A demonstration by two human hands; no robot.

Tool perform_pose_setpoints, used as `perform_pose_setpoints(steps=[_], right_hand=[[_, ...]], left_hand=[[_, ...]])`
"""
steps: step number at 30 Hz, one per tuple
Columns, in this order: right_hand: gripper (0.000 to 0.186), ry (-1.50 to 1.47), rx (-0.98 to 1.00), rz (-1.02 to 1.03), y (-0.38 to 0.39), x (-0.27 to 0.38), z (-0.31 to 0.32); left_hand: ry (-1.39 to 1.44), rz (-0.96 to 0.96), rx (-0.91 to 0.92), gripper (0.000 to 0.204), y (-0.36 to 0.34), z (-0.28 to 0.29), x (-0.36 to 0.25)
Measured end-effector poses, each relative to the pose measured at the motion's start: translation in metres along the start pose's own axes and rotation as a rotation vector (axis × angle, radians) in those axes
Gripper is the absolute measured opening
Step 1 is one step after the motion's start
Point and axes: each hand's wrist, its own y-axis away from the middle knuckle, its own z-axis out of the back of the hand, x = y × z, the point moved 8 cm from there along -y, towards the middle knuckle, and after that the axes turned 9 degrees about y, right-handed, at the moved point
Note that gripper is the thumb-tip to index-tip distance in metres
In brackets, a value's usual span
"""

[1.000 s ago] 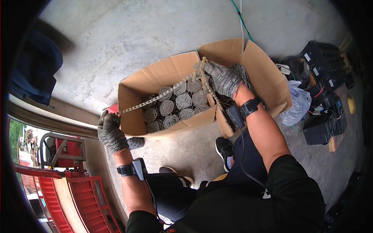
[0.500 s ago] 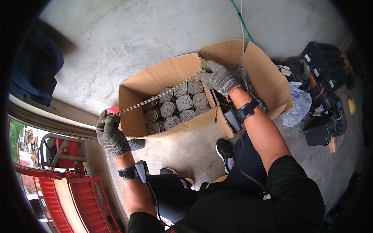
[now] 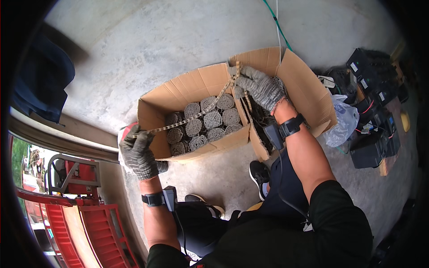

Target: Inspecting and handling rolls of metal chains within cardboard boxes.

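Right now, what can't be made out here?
Head view:
Chain inside the left hand: hidden by its grip.
Right box contents: partly hidden by the right hand.
Below the top coils: hidden by them.
Dark blue object: left side lost in the dark rim.

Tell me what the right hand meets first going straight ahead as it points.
Likely the back flap of the left carton; depth is unclear, so the right hand might pass over it.

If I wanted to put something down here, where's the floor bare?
Bare floor lies between the left cardboard box and the shoes, and again between the right sleeve and the black units. It's crowded inside that box, packed with grey rolls, and around the plastic bag.
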Motion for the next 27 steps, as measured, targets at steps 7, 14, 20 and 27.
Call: perform_pose_setpoints(steps=[7, 14, 20, 27], right_hand=[[0.042, 0.33, -0.121, -0.126, -0.005, -0.031, 0.006], [0.04, 0.784, -0.084, -0.072, -0.02, -0.048, 0.003], [0.036, 0.5, -0.275, -0.091, -0.026, -0.048, 0.025], [0.03, 0.051, -0.322, -0.174, -0.035, -0.067, 0.043]], left_hand=[[-0.134, -0.084, -0.137, 0.033, 0.005, -0.009, -0.008], [-0.184, -0.288, -0.175, 0.031, 0.019, -0.026, -0.047], [-0.211, -0.406, -0.138, 0.033, 0.041, -0.067, -0.067], [-0.266, -0.386, -0.056, 0.033, 0.053, -0.088, -0.049]])
